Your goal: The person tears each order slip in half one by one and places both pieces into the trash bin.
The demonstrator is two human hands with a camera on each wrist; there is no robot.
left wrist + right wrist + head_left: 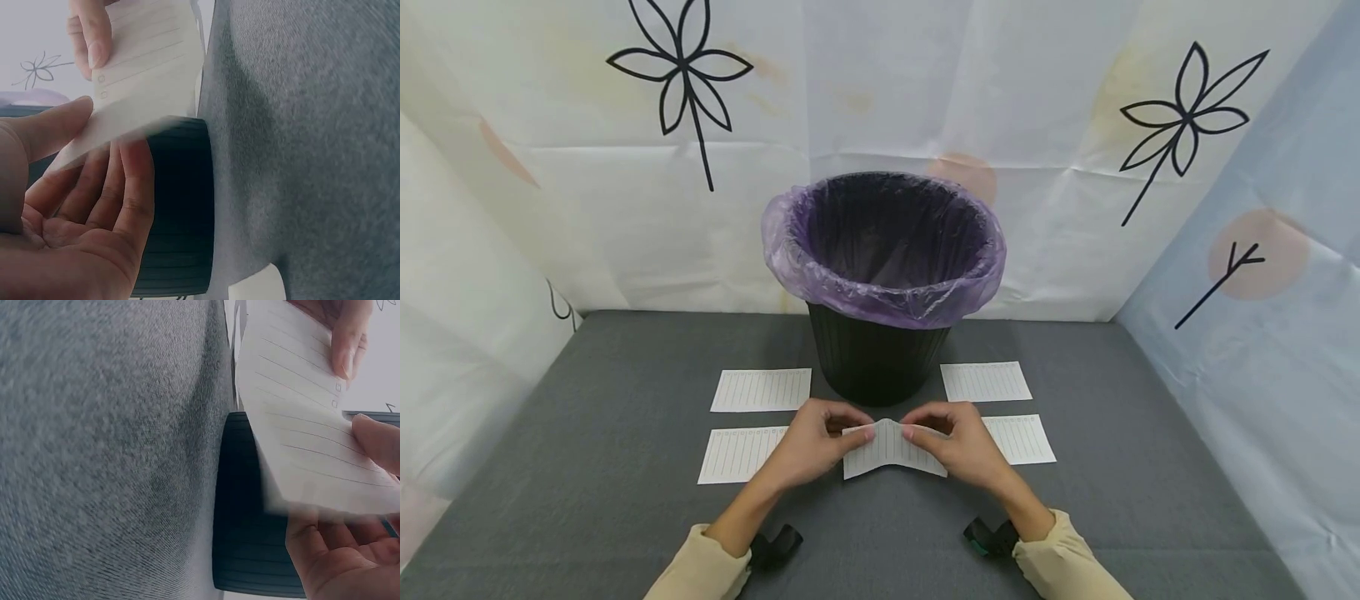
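A lined sheet of paper (pixel 891 446) is pinched along its far edge by both hands, side by side. My left hand (pixel 820 437) has its thumb on top and fingers beneath the sheet. My right hand (pixel 958 437) holds it the same way a little to the right. Between the two thumbs the paper (pixel 147 69) bulges upward in a bend, its near corners drooping. In the right wrist view, ruled lines and small check boxes show on the sheet (pixel 306 437), and its near edge is blurred.
A black trash bin (pixel 880 358) lined with a purple plastic bag (pixel 917 304) stands just beyond the hands. Lined sheets lie on the grey table (pixel 625 467): two at left, a rear one (pixel 762 390) and a front one (pixel 737 455), and two at right, rear (pixel 987 382) and front (pixel 1021 439).
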